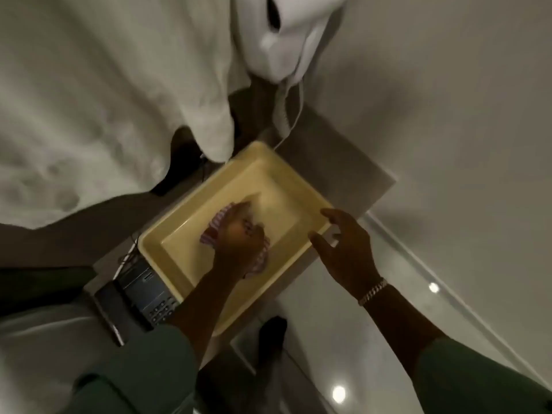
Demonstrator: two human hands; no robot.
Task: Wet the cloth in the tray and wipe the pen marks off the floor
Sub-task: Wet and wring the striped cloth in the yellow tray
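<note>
A pale yellow tray (179, 222) rests on a small grey table in the middle of the head view. Inside it lies a pink-and-white checked cloth (213, 227), bunched up. My left hand (242, 243) is closed on the cloth and presses it against the tray's bottom. My right hand (346, 246) hovers over the tray's right rim with fingers spread and nothing in it; a chain bracelet sits on that wrist. Whether the tray holds water I cannot tell. No pen marks show on the visible floor.
A desk phone (146, 291) sits at the tray's near left corner. White bedding (89, 100) fills the upper left, and a white lamp with its cord (283, 46) stands behind the tray. Glossy light floor (343, 339) lies to the lower right, beside a pale wall.
</note>
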